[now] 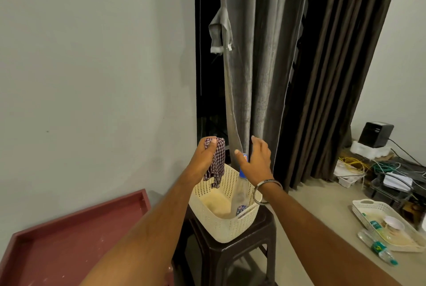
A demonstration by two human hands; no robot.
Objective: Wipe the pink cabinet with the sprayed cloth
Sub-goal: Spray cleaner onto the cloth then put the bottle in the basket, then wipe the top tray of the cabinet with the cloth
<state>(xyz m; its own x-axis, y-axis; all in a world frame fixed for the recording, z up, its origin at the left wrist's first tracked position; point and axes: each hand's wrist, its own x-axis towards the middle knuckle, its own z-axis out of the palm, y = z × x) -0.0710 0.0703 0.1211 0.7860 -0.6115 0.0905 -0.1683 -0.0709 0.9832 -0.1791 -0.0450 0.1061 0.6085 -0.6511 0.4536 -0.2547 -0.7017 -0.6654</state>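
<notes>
My left hand (205, 155) is shut on a dark checked cloth (216, 165) that hangs down over the cream perforated basket (221, 225). My right hand (255, 158) hovers just right of it, fingers spread, around the blue top of a clear spray bottle (241, 193) that stands in the basket; I cannot tell if the fingers touch it. The pink cabinet (69, 239) shows its flat rimmed top at the lower left, against the wall.
The basket sits on a dark brown plastic stool (230, 253). Grey and dark curtains (265, 66) hang behind. On the floor at right lie a cream tray (359, 207) with a bowl, water bottles (382, 251), tangled cables and a black box (375, 134).
</notes>
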